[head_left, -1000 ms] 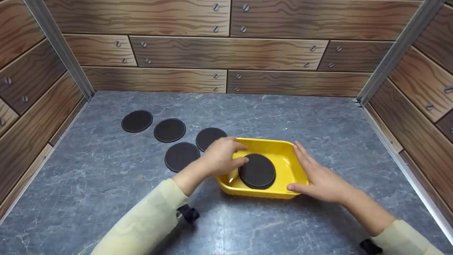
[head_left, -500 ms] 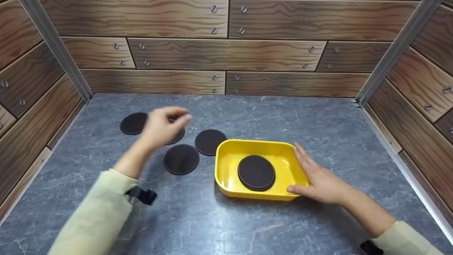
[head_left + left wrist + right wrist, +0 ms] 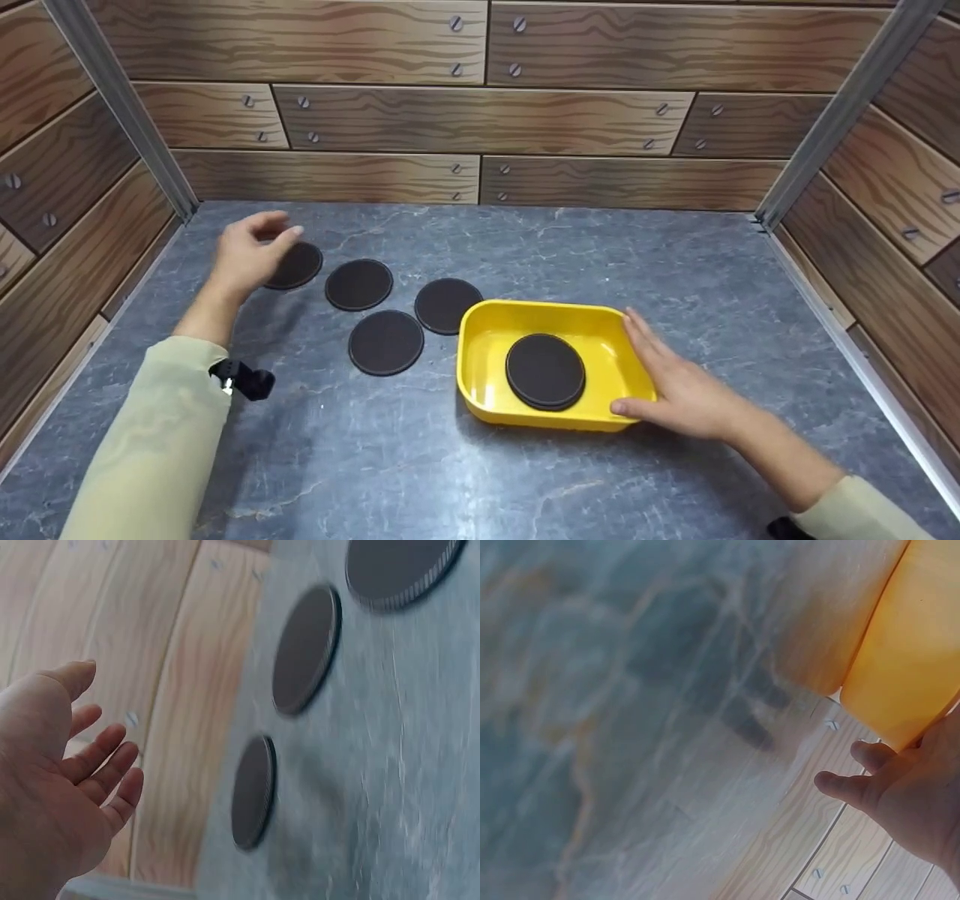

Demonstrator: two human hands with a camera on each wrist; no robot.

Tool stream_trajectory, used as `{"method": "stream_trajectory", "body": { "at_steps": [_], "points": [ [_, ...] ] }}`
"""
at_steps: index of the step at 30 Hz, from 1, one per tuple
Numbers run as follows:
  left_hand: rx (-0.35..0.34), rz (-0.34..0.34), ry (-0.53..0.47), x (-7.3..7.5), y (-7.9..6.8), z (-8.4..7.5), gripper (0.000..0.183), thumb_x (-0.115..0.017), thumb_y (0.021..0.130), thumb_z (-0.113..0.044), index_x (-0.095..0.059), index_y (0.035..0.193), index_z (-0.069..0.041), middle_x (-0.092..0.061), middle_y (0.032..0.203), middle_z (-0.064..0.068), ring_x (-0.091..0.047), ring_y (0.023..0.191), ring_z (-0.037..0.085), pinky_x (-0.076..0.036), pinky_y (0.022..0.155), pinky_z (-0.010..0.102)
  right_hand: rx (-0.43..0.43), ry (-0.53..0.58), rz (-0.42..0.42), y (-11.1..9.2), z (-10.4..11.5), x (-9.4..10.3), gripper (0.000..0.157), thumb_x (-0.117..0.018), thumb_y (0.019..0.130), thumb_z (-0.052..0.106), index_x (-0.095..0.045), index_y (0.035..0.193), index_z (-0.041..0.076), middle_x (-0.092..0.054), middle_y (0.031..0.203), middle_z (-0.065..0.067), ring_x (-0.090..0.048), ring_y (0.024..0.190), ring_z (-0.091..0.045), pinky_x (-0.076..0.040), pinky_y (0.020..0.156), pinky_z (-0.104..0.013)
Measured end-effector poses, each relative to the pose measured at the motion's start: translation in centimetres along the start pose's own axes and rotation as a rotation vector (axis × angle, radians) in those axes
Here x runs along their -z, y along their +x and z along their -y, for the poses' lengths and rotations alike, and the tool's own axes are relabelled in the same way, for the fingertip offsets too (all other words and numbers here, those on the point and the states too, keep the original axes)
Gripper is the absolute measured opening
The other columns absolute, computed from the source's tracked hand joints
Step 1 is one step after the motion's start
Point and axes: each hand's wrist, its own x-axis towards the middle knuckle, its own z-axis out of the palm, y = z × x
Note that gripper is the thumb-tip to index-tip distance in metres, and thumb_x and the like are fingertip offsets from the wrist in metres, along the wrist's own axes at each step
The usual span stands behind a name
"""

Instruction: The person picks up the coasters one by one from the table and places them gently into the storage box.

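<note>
My left hand (image 3: 244, 259) hovers over the far-left black round coaster (image 3: 301, 268) and partly covers it, thumb and fingers apart. In the left wrist view its fingers are loosely bent around nothing, and that coaster (image 3: 253, 793) lies flat on the tabletop beyond. At the right end of a yellow tray (image 3: 486, 352), my right hand (image 3: 686, 394) grips the wall, thumb over the rim and fingers along the outside. A small stack of black coasters (image 3: 545, 371) sits inside the tray. Pale stitching runs round the coasters' edges.
Three more coasters lie between the left hand and the tray: one coaster (image 3: 359, 285) behind, another coaster (image 3: 386, 343) in front, and a third coaster (image 3: 448, 306) right at the tray's left rim. Wood-print walls (image 3: 480, 120) enclose the grey marbled tabletop (image 3: 375, 457).
My left hand has left the tray and moved left across the coasters to the farthest one. The right hand has stayed on the tray's right end. The coasters lie as before.
</note>
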Motion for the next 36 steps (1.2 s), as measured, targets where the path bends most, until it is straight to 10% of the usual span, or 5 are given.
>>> {"method": "stream_trajectory", "body": {
  "at_steps": [12, 36],
  "points": [
    [0.252, 0.056, 0.049, -0.4, -0.1, 5.8, 0.074, -0.063, 0.106, -0.042, -0.04, 0.162, 0.0, -0.037, 0.164, 0.029, -0.033, 0.152, 0.048, -0.032, 0.121, 0.062, -0.006, 0.0, 0.001, -0.2, -0.1, 0.1, 0.114, -0.071, 0.095, 0.063, -0.007, 0.171, 0.007, 0.0, 0.177, -0.013, -0.04, 0.146, -0.053, -0.042, 0.108, -0.07],
    [0.32, 0.144, 0.199, -2.1, 0.5, 8.4, 0.096, -0.071, 0.1, -0.045, -0.022, 0.166, 0.004, -0.026, 0.165, 0.037, -0.019, 0.152, 0.058, -0.021, 0.123, 0.065, -0.031, -0.004, 0.011, -0.3, 0.0, 0.2, 0.115, -0.071, 0.094, 0.063, -0.006, 0.172, 0.01, 0.003, 0.178, -0.01, -0.042, 0.144, -0.054, -0.043, 0.107, -0.07]
  ]
}}
